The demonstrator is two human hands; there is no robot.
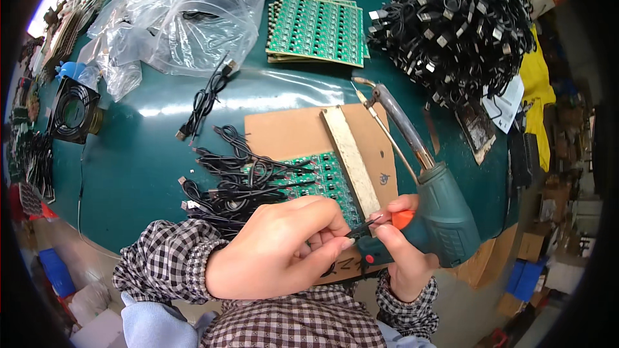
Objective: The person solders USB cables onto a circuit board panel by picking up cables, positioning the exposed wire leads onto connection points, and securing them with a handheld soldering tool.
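My left hand (284, 248) is closed in a pinch on a thin black cable (356, 230) above the front edge of the cardboard. The thumb and forefinger of my right hand (406, 251) meet at the end of that same cable. My right hand also lies around the handle of a dark green soldering gun (446, 209) with an orange trigger (403, 220). Its metal barrel and thin feed tube point away from me. Under the hands, a green circuit board panel (329, 177) lies on the cardboard (284, 130), with a pale bar (348, 154) along its right side.
Coiled black cables (242, 177) overlap the panel's left part. Another cable bundle (206, 100) lies farther off. Stacked circuit panels (316, 29) stand at the back, beside clear plastic bags (193, 16). A large heap of USB cables (458, 26) fills the back right; a small fan (74, 111) stands left.
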